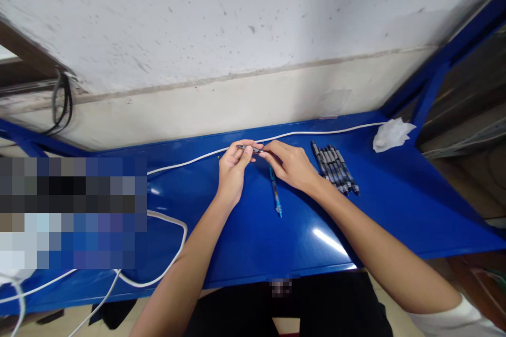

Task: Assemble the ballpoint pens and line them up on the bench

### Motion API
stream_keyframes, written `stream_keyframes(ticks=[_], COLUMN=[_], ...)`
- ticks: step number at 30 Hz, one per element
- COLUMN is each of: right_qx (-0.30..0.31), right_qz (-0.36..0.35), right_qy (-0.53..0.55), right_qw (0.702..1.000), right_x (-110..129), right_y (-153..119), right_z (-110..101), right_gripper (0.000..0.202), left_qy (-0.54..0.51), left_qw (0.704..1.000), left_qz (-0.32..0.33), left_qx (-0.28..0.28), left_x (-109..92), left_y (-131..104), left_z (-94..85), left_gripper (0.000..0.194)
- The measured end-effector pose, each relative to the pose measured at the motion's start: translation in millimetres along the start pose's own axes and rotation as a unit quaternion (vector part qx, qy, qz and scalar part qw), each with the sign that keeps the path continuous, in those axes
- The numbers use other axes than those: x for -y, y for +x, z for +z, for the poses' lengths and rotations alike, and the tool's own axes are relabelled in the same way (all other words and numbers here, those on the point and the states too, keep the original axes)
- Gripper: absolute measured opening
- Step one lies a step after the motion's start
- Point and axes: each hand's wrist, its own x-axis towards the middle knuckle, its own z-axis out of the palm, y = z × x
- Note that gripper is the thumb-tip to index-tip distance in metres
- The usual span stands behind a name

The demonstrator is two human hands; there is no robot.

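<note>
Item: slim dark pen (255,150), or part of one, too small to tell which; location, centre of the frame, raised above the table and lying nearly level between both hands
Left hand (234,164): grasping the item, thumb pressed over it against curled fingers, dark end protruding at the left
Right hand (291,163): thumb and forefinger brought together at the item's right end, apparently pinching it; exact contact too small to tell
Handling, by judgement: light, stiff, smooth and probably a little slippery; thin enough to roll between fingertips; plastic likely sturdy, any fine tip more delicate; best held at mid-barrel, with the ends left for a light pinch
Blue pen (275,193): just right of centre, below the hands; straight, slender, partly see-through barrel, bright blue ends, apparently plastic
Dark pens (334,166): right of centre, close-laid slanting row, grey upper parts, clear-looking lower barrels; exact count uncertain
Table (245,247): glossy blue surface, hard-looking, with bright reflections at lower centre
White cable (336,131): round, smooth, flexible-looking, running along the table's back and looping at lower left
Crumpled white wad (392,135): right of frame, thin, creased, soft-looking; paper or plastic, cannot tell
Wall (253,26): across the top, pale, dark-flecked
</note>
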Motion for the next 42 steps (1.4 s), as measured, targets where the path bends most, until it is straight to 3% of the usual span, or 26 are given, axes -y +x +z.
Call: stream_keyframes(ticks=[14,20,24,27,31,36,42], right_qx=[0.002,0.010,-0.009,-0.025,0.004,-0.025,-0.003], right_qz=[0.009,0.045,0.047,0.032,0.043,0.042,0.076], right_qy=[0.008,0.064,0.126,0.112,0.077,0.104,0.166], right_qw=[1.000,0.997,0.991,0.993,0.996,0.993,0.983], right_x=[-1.1,-2.8,-1.8,-0.4,-0.6,-1.6,2.0], right_y=[-1.1,1.9,2.4,1.8,1.4,1.1,5.0], right_z=[1.2,1.2,2.7,1.8,-0.3,-0.5,-2.2], right_gripper=[0.033,0.047,0.035,0.031,0.039,0.028,0.048], left_qy=[-0.027,-0.039,-0.062,-0.068,-0.073,-0.079,-0.071], left_qw=[1.000,0.999,0.998,0.998,0.997,0.997,0.997], left_qz=[-0.001,0.018,0.009,0.004,0.006,-0.001,-0.007], left_qx=[-0.012,0.008,0.007,-0.002,0.001,-0.015,-0.009], left_x=[3.4,1.2,-0.7,-0.8,0.2,-0.1,0.8], left_y=[1.7,1.5,1.9,2.2,2.3,3.3,3.6], left_z=[0.8,2.6,4.0,4.2,4.2,4.5,2.4], left_gripper=[0.023,0.021,0.025,0.026,0.023,0.026,0.027])
